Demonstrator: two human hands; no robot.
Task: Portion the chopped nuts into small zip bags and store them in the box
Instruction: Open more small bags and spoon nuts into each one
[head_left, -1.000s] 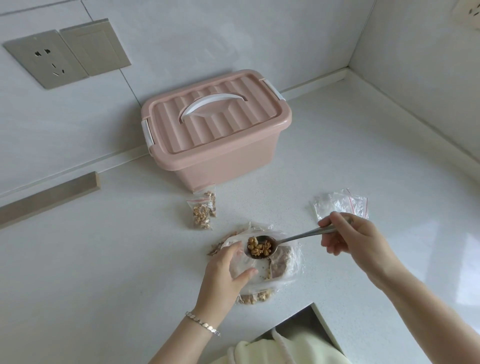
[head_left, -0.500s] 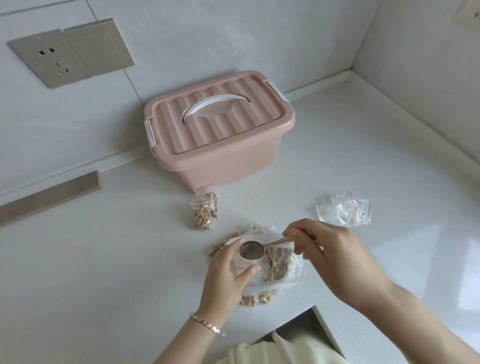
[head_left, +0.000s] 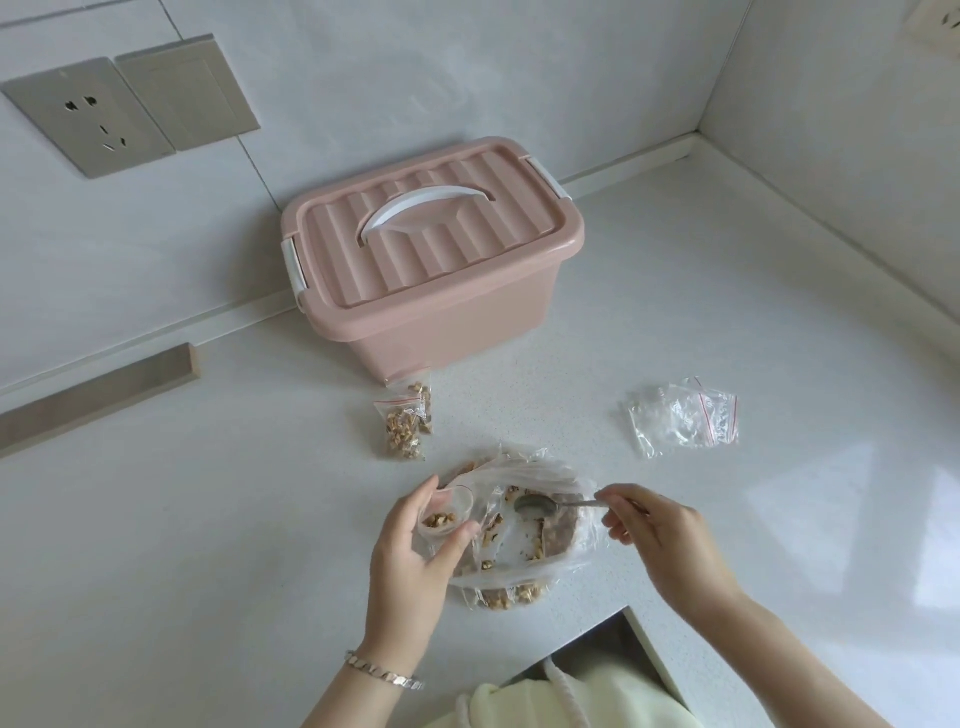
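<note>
Scooping cleanly needs the right hand, pinching the spoon, to dip into the large nut bag at lower centre while the left hand grips the small zip bag open-mouthed beside it.

left grip: curled, clasping | right grip: pinching, palm down

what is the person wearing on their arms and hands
Both forearms are bare, with no sleeves in view. A silver bracelet of flat links circles the left wrist; the right wrist is bare. No rings or gloves show on the left grip or the right grip. A pale yellow garment with a white cord shows at the bottom edge.
</note>
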